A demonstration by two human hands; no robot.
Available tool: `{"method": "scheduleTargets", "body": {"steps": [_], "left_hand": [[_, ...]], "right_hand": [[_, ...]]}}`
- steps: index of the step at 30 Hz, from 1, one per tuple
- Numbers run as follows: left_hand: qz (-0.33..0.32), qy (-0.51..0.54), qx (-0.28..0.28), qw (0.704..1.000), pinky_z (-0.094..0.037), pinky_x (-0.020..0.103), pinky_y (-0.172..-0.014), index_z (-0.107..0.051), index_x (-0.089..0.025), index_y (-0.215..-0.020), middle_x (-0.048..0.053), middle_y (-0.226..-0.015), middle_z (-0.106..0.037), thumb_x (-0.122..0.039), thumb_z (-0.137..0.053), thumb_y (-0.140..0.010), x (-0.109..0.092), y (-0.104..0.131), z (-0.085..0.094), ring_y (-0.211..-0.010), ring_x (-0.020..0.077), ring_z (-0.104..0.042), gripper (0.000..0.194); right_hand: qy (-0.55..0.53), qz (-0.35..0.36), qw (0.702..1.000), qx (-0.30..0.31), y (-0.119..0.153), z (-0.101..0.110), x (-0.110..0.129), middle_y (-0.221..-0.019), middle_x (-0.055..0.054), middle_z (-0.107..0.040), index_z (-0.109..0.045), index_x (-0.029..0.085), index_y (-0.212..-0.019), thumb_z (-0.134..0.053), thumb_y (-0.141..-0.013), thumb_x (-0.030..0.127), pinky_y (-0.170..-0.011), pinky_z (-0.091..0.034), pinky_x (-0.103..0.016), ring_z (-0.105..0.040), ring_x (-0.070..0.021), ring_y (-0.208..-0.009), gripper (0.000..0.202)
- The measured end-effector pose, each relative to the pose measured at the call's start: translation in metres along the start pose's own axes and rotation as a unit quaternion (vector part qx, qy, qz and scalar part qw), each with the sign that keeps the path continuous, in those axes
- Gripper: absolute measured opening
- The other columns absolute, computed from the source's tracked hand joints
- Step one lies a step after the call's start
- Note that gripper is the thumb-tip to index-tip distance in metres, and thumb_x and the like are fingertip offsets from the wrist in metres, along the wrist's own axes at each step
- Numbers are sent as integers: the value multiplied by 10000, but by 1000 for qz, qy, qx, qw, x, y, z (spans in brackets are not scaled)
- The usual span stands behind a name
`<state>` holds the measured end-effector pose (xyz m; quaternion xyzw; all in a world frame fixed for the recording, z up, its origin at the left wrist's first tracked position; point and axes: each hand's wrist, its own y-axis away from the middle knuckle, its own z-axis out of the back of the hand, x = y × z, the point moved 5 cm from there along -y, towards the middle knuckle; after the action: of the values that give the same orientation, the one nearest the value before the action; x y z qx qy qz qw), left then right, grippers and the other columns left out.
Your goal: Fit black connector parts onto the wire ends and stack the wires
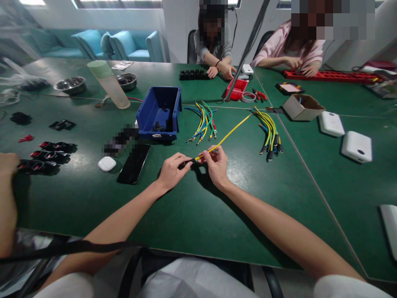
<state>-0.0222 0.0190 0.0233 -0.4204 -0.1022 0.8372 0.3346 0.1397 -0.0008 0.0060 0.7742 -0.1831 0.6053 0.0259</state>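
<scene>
No readable lettering or numbers.
The pale patch point(157, 135) on the front of the blue bin point(148, 109) is too small to make out, as are marks on the black pieces point(57, 157) at left.

Green table point(173, 223) — blue bin point(167, 135), two wire bundles point(269, 123), black phone point(134, 164).

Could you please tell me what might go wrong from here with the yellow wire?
The yellow wire has its far tip close to the wire bundle on the right, so it might snag there. The black end piece, pinched by the left hand, could slip if the right hand tugs.
</scene>
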Motion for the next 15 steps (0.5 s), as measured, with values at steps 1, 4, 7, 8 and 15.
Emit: {"method": "scheduleTargets", "body": {"steps": [1, 4, 7, 8, 15], "left_hand": [[0, 1, -1, 1000, -522, 264, -695, -688, -185, -969, 54, -903, -652, -272, -579, -877, 0, 0, 0, -788, 147, -620, 167], [-3, 3, -4, 1000, -519, 261, -687, -686, -184, -973, 50, -892, -650, -272, -582, -876, -1, 0, 1, -765, 141, -614, 168], [-6, 5, -7, 1000, -518, 261, -690, -686, -178, -966, 52, -887, -649, -268, -586, -873, -2, 0, 1, -770, 142, -614, 163], [-7, 5, -8, 1000, -518, 261, -691, -686, -176, -963, 53, -888, -649, -266, -587, -872, -3, 0, 1, -775, 143, -614, 161], [-9, 4, -11, 1000, -518, 260, -681, -686, -179, -958, 53, -888, -651, -258, -585, -871, -4, 0, 2, -768, 143, -614, 155]], "right_hand": [[0, 1, 1000, 1, 0, 0, 0, -732, 27, -655, -435, 234, -894, -641, -825, 393, -576, -534, -273, -631, -131, -569, 269], [-3, 4, 1000, 5, 0, 0, 1, -734, 25, -659, -438, 233, -896, -643, -823, 390, -577, -532, -274, -630, -131, -566, 268], [-10, 6, 1000, 6, 0, 0, 1, -734, 23, -661, -444, 231, -900, -649, -821, 383, -576, -528, -274, -631, -132, -563, 268], [-12, 6, 1000, 7, 0, 0, 1, -735, 22, -662, -446, 230, -899, -652, -820, 377, -577, -527, -274, -632, -133, -564, 265], [-17, 10, 1000, 4, 0, 0, 3, -732, 24, -662, -459, 225, -887, -656, -824, 343, -586, -529, -270, -630, -129, -573, 238]]}}
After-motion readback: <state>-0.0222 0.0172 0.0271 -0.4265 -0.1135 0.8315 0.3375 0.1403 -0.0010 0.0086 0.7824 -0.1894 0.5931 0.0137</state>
